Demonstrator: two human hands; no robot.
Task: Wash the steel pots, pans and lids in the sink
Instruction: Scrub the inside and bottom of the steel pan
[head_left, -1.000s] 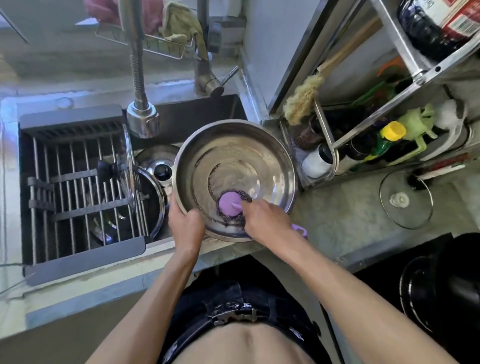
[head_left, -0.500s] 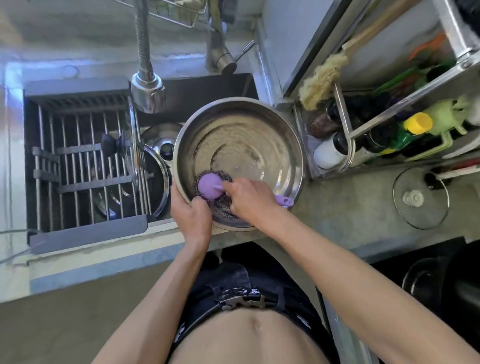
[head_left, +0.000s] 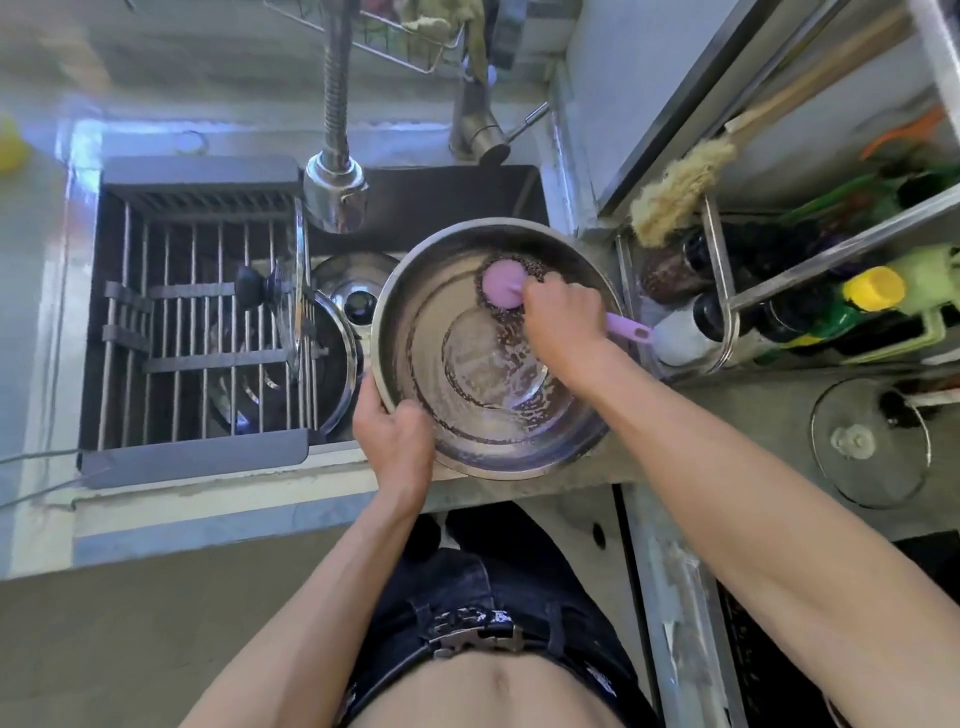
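Over the near right of the dark sink (head_left: 447, 187), the wide round steel pot (head_left: 467, 415) sits tilted, its near-left rim gripped by the left hand (head_left: 395, 441). Clenched on a purple-handled wire scrubber (head_left: 501, 286), the right hand (head_left: 563, 322) works the far inner wall. Best to brace the rim firmly and circle across the dark streaks. Left, a slatted grey rack (head_left: 197, 322) and domed steel lid (head_left: 353, 296); right, a glass lid (head_left: 870, 441) on the grey counter (head_left: 727, 415).
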